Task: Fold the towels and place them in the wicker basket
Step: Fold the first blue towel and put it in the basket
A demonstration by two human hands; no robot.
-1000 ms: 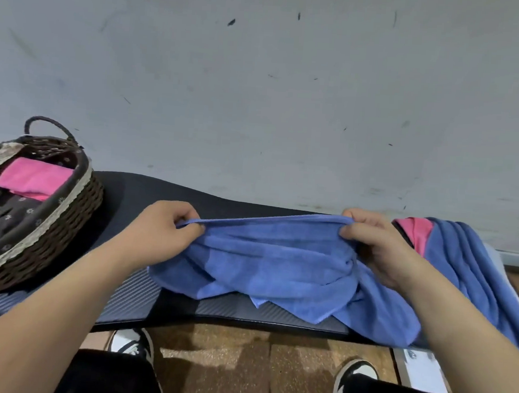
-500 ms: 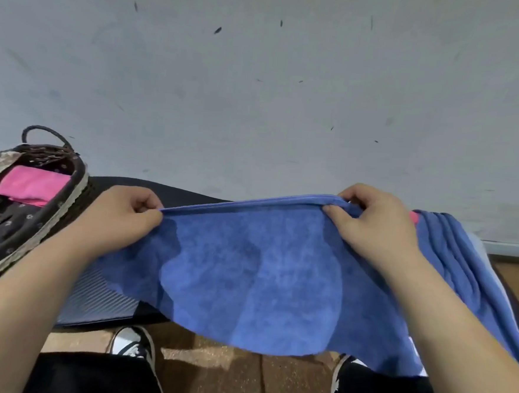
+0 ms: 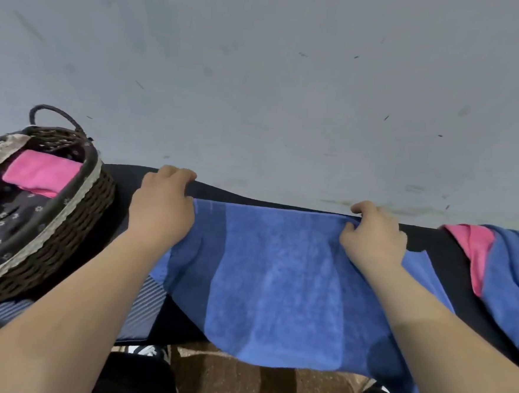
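The grey wall fills the upper half of your view, scuffed with small dark marks. Below it runs the black table, its near edge just in front of your legs. The blue towel you are working on lies spread across the middle of that table, its far edge close to the wall and its near edge hanging over the front of the table above the brown floor. The wicker basket stands on the left end of the table, well apart from the spread towel, lined with dark flowered cloth and trimmed with lace, its loop handle standing up at the back. At the right end lies a heap of unfolded towels, blue over pink. A folded pink towel lies inside the basket, towards its far side. Your left hand grips the far left corner of the blue towel, fingers curled over the edge. Your right hand pinches the same far edge near its right corner, thumb and fingers curled onto the cloth
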